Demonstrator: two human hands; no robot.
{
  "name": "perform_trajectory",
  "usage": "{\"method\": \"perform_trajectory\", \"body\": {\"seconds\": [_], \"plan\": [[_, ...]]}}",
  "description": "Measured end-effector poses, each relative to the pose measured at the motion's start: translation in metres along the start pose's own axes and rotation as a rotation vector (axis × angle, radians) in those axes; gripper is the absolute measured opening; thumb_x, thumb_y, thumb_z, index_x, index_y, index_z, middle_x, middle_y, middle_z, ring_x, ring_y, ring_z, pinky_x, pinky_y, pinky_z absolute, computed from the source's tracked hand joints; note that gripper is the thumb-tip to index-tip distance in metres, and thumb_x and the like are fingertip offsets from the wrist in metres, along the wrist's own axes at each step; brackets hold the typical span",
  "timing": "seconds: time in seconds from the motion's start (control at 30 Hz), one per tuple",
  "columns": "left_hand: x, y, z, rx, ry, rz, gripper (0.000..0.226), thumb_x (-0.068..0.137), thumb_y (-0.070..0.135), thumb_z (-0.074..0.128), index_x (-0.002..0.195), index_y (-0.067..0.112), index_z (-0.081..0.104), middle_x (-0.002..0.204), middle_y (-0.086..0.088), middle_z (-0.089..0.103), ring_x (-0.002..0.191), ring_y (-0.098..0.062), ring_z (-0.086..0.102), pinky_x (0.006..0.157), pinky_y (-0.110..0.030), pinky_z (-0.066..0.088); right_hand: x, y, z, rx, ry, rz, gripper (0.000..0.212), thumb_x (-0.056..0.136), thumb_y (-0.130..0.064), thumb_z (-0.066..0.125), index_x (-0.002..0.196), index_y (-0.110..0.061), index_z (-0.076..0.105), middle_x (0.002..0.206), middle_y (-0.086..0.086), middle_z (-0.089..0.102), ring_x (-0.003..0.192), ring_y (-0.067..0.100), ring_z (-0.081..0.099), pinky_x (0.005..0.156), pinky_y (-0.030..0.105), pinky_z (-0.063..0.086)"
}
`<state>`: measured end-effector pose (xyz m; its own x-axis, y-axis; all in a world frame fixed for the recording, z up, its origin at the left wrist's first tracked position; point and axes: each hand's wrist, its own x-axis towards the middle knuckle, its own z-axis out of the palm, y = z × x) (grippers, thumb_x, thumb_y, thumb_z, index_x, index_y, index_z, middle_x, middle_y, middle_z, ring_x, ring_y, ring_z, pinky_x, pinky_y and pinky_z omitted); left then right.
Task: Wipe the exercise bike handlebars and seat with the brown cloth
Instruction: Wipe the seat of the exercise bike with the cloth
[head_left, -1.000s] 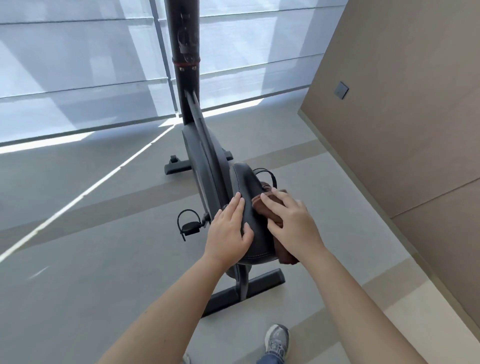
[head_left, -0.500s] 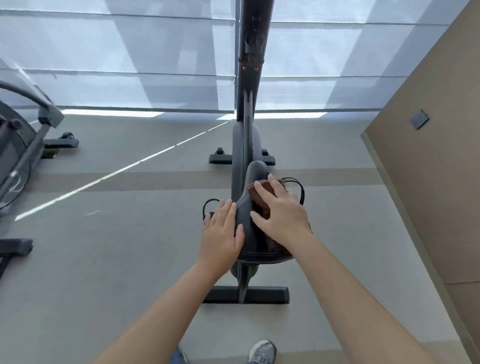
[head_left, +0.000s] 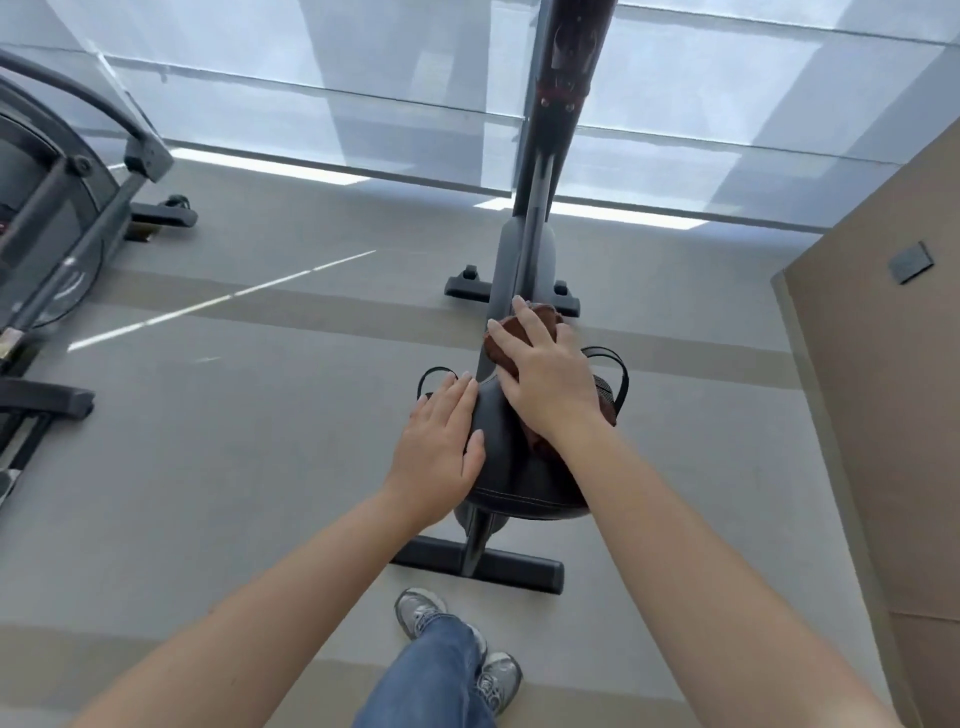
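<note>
The right hand (head_left: 550, 384), fingers straight, presses the brown cloth (head_left: 545, 313) onto the far nose of the seat (head_left: 498, 449). The left hand (head_left: 441, 447) rests flat on its left side. Risk: the unpinched cloth may slide off the narrow nose.

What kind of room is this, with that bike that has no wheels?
Most likely a gym or workout room. An exercise bike stands on the grey floor, and a second exercise machine sits off to the left. A brown cloth is being pressed on the bike's seat.
</note>
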<state>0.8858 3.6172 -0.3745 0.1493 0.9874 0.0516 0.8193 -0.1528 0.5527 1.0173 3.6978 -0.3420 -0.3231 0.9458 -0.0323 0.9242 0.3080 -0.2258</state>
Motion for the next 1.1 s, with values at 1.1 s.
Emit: {"method": "perform_trajectory", "body": {"seconds": [1.1], "plan": [[-0.006, 0.021, 0.009, 0.261, -0.067, -0.389, 0.067, 0.095, 0.034, 0.025, 0.135, 0.006, -0.022, 0.151, -0.016, -0.015, 0.135, -0.024, -0.023, 0.111, -0.039, -0.009, 0.024, 0.019, -0.01, 0.085, -0.21, -0.527, 0.044, 0.085, -0.026, 0.055, 0.129, -0.027, 0.051, 0.146, -0.001, 0.038, 0.134, 0.037, 0.029, 0.109, 0.048, 0.026]]}}
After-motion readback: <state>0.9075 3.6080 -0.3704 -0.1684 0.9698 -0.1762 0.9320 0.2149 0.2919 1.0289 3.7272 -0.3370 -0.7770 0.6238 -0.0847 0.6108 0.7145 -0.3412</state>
